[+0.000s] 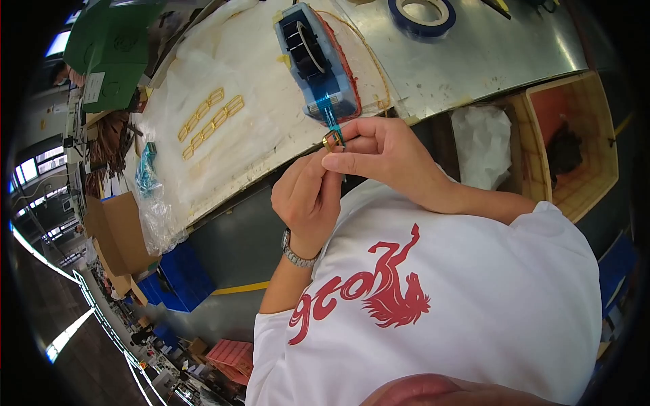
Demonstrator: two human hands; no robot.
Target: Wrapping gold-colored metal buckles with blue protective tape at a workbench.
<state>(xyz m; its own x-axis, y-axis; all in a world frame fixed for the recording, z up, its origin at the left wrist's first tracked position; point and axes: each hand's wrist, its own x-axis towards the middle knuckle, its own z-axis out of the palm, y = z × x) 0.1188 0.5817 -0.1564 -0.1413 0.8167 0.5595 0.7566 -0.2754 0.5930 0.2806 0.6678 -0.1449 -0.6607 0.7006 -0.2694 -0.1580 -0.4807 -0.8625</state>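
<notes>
A small gold metal buckle is pinched between my two hands, just in front of a grey-blue tape dispenser. A strip of blue tape runs from the dispenser's front edge down to the buckle and touches it. My left hand, with a metal watch on its wrist, grips the buckle from below, its fingers closed. My right hand closes on it from the right, with thumb and forefinger by the tape. The fingers partly hide the buckle and the tape's end.
Two rows of gold buckles lie on the white-covered table to the left. A roll of dark blue tape is on the metal tabletop. A wooden bin stands at the right; a cardboard box and crumpled clear plastic are at the left.
</notes>
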